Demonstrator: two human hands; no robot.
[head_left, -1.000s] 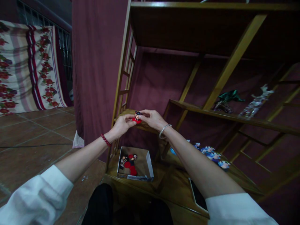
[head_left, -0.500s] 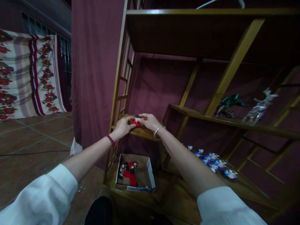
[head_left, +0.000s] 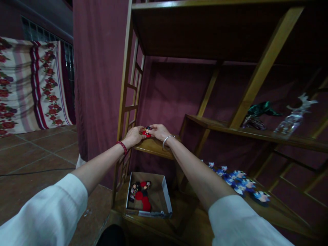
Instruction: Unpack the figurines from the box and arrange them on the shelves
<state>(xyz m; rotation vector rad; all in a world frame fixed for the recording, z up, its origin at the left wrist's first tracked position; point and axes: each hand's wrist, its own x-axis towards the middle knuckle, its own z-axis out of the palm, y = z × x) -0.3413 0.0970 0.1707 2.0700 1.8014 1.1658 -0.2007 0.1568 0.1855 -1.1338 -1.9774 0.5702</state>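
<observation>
A small figurine (head_left: pixel 147 133) with a dark head and a red base is at the small upper shelf (head_left: pixel 153 147), between my two hands. My left hand (head_left: pixel 134 136) pinches its red base from the left. From the right, the fingers of my right hand (head_left: pixel 159 131) close on its upper part. My fingers cover much of it, and I cannot tell whether its base rests fully on the wood. Below stands an open cardboard box (head_left: pixel 166 194) holding several figurines (head_left: pixel 134 191) and red round bases (head_left: pixel 146 204).
Several blue-and-white figurines (head_left: pixel 239 181) stand on the lower shelf at right. A green ornament (head_left: pixel 263 109) and a clear glass-like figure (head_left: pixel 294 116) sit on the middle shelf. The lattice side frame (head_left: pixel 130 99) rises just left of my hands. A dark cable (head_left: pixel 38 171) crosses the floor.
The view has shifted slightly, so the shelf's right side appears farther right. My hands have moved a little left in the picture, still holding the figurine at the shelf.
</observation>
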